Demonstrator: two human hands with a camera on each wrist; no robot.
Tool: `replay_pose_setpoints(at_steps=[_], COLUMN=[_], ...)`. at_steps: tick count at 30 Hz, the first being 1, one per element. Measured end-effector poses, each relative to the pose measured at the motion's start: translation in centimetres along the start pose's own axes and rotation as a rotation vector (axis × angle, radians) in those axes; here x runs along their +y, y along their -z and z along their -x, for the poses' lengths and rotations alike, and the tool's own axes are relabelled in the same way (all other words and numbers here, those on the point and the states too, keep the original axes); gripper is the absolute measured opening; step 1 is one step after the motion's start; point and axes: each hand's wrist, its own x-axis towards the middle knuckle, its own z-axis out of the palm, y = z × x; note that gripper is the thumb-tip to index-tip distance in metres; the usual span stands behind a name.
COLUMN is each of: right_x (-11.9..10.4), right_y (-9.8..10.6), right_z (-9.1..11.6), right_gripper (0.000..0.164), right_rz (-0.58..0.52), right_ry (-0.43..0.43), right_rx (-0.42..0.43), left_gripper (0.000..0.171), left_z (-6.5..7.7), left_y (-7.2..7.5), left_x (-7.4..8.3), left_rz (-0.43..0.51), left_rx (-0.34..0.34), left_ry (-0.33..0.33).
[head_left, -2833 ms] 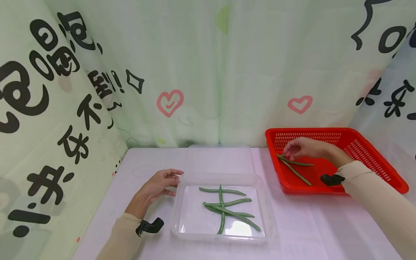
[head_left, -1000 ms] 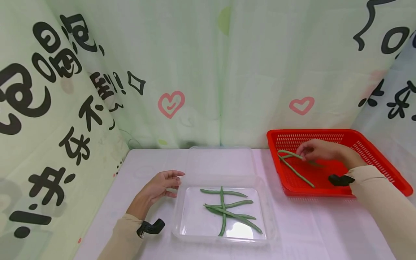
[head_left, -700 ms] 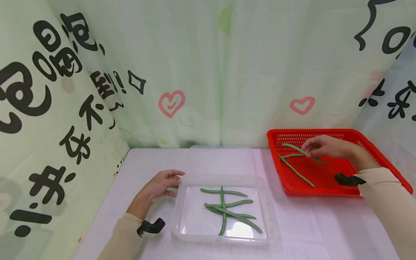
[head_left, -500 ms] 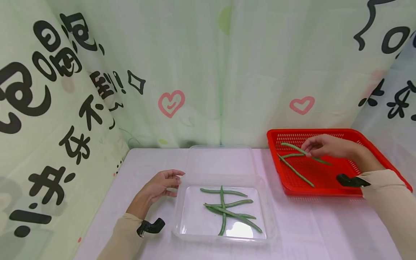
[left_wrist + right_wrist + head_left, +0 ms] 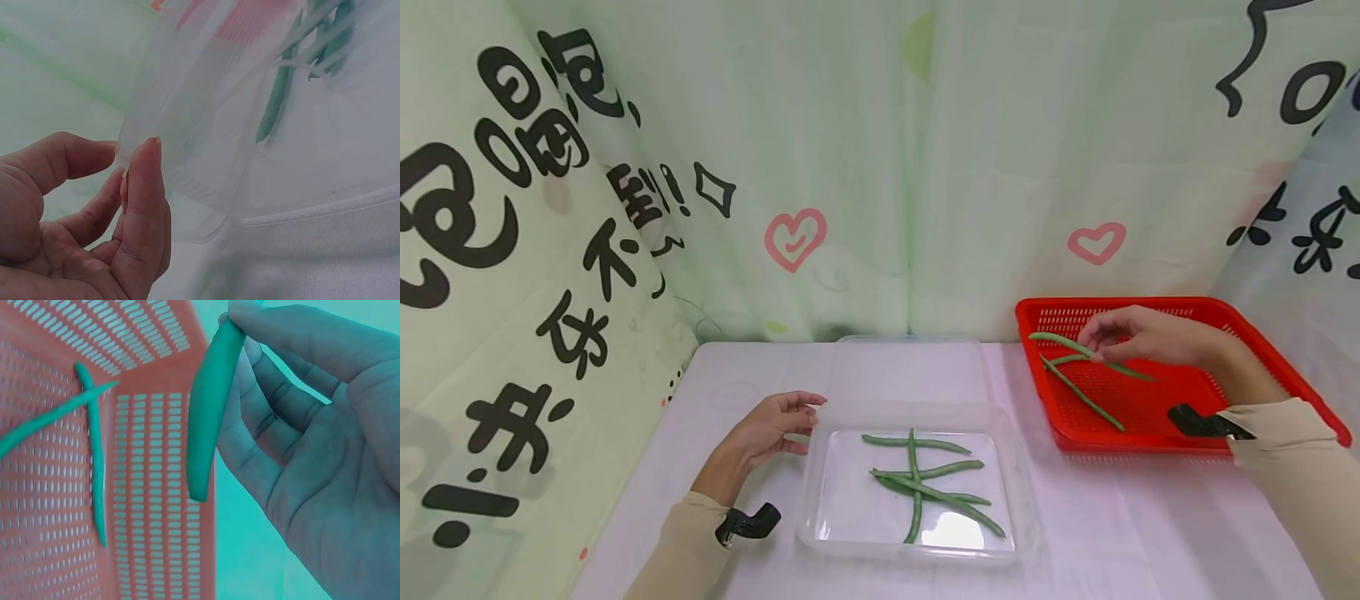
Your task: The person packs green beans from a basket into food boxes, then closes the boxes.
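Note:
In the head view my right hand [image 5: 1138, 333] is raised inside the red basket, pinching a green bean [image 5: 212, 406] between thumb and fingertips. Two more green beans, one of them [image 5: 1086, 396], lie crossed on the basket floor below it. My left hand [image 5: 778, 425] is at the far left corner of a clear plastic box [image 5: 808, 500]. The left wrist view shows its thumb and fingertips [image 5: 145, 162] on either side of the box's thin edge. Several green beans [image 5: 951, 500] lie crossed on the box floor.
The red perforated basket [image 5: 1150, 446] stands at the back right of the white-covered table [image 5: 1097, 533]. Behind the box lies a flat clear lid-like sheet [image 5: 910, 367]. A pale green curtain [image 5: 865, 167] with printed writing encloses the back and sides.
My right hand has drawn one bean up from the others in the basket, moving right, then slightly back left with it. The left hand and the box have stayed in place.

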Motion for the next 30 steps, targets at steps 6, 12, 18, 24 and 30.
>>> replay_pose_setpoints(at_steps=[6,12,18,24,30], right_x=[-1.1,-2.2,-3.6,-4.4,-5.4], right_y=[-1.1,-2.6,-4.2,-6.0,-7.8], right_z=[-0.3,-0.8,-1.3,-1.9,-2.4], right_gripper=[0.027,0.023,0.023,0.019,0.019], right_rz=[0.001,-0.003,0.016,0.014,0.007], right_ry=[0.057,0.117,0.168,0.202,0.203], right_rx=[0.006,-0.019,-0.036,-0.067,-0.076], left_gripper=[0.04,0.04,0.04,0.04,0.04], left_z=[-0.1,0.0,0.1,0.3,0.5], left_y=[-0.1,-0.1,-0.1,-0.1,-0.2], left_x=[0.0,0.1,0.1,0.3,0.5], left_rz=[-0.003,-0.005,-0.005,-0.004,-0.002], left_rx=[0.0,-0.005,-0.006,-0.009,-0.004], left_ry=[0.002,0.001,0.003,-0.002,0.0])
